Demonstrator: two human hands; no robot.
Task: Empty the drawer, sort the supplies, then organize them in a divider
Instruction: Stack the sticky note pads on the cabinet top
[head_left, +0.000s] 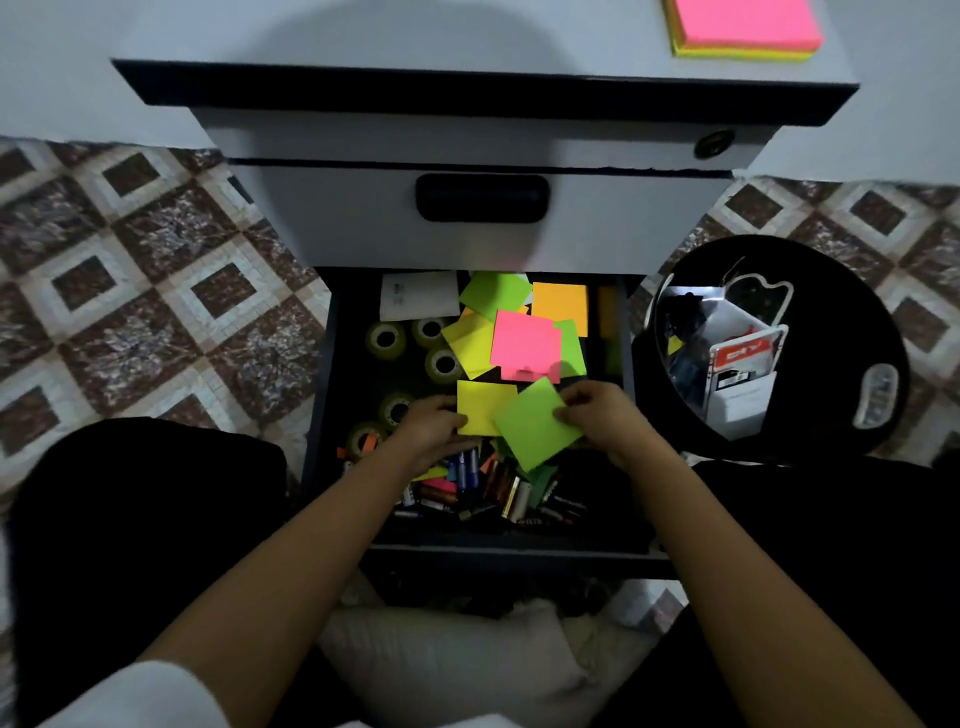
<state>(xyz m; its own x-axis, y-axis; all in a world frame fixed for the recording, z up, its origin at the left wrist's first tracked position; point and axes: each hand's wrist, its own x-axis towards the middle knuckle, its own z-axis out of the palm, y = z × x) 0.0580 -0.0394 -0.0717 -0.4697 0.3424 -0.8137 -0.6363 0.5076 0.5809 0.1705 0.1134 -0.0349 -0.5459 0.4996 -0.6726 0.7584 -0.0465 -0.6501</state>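
Note:
The bottom drawer (631, 332) of a white cabinet stands pulled out. Inside lie loose sticky notes: pink (522, 345), orange (560, 307), green (493, 293), plus several tape rolls (385, 339) and a heap of batteries (483, 488) near the front. My left hand (431, 428) pinches a yellow note (480, 408) at its left edge. My right hand (602, 415) pinches a green note (535, 423) at its right edge. The green note overlaps the yellow one.
A stacked sticky pad (743, 28) with a pink top sits on the cabinet top at the right. A black round stool (852, 291) to the right carries a clear divider (727, 353) with items in it. A white card (418, 295) lies at the drawer's back left. Patterned tile floor surrounds everything.

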